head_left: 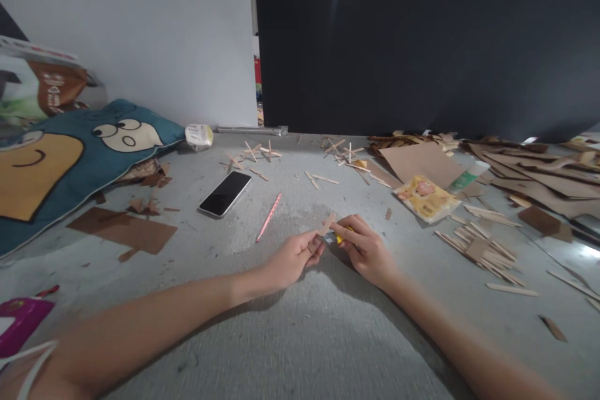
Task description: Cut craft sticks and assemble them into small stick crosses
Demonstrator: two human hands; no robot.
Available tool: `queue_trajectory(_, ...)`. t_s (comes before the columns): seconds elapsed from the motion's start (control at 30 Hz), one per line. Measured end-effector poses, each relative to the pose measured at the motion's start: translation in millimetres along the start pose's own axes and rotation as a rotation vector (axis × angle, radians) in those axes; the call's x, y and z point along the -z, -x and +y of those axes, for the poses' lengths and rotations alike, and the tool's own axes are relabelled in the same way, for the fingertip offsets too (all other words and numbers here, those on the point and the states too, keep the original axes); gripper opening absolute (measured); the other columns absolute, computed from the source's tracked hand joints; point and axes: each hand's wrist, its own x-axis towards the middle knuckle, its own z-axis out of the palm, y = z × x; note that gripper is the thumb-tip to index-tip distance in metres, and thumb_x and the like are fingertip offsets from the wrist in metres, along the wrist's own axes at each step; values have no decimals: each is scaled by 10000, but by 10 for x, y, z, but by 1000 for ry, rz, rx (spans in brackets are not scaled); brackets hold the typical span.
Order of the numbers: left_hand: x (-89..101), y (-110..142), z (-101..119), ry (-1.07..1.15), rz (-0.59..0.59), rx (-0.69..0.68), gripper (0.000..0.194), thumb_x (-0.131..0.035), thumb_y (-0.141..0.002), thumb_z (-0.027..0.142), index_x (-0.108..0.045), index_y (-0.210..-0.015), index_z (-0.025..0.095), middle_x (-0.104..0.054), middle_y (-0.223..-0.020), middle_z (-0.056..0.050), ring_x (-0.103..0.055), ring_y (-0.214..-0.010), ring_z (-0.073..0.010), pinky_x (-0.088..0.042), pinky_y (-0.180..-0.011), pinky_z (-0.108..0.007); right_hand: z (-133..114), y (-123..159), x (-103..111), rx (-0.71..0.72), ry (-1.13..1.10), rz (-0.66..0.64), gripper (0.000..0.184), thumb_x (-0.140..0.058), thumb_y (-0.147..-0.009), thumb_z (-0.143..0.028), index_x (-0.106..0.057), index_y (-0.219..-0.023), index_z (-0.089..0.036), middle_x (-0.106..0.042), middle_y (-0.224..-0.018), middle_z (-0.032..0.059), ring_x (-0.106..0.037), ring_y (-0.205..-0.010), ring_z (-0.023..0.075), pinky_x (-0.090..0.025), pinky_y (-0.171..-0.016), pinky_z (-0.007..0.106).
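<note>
While right fingers (355, 239) clamp a yellow tool (340, 239), strip (329, 222) seemingly pinched between left fingers (307, 240)

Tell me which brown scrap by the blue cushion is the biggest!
The wide brown scrap left of the phone; the other scraps by the blue cushion are much smaller.

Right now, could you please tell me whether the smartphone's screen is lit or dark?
Dark: the smartphone lies face up, and its screen shows plain black.
</note>
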Motion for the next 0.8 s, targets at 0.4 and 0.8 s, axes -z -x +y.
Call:
queue_trajectory(0.4, 37, -10, -85, -31, -26, -37, 481, -443, -1012, 658, -510, -904, 195, -423, -724, 41, -337, -610, -112, -264, -588, -260, 7, -2, -19, -20, -9, 26, 421, -473, -1031, -137, -678, -1362, -299, -623, -986, 89, -589, -885, 213, -563, -765, 361)
queue_trajectory(0.8, 14, 31, 21, -124, 158, -42, 491, -316, -1042, 644, -458, -852, 214, -379, -625, 61, -320, -561, -122, -266, -555, -259, 96, 13, 31, -150, 93, 89, 368, -516, -1028, -218, -714, -1326, -299, -635, -968, 88, -619, -897, 240, -565, -804, 406)
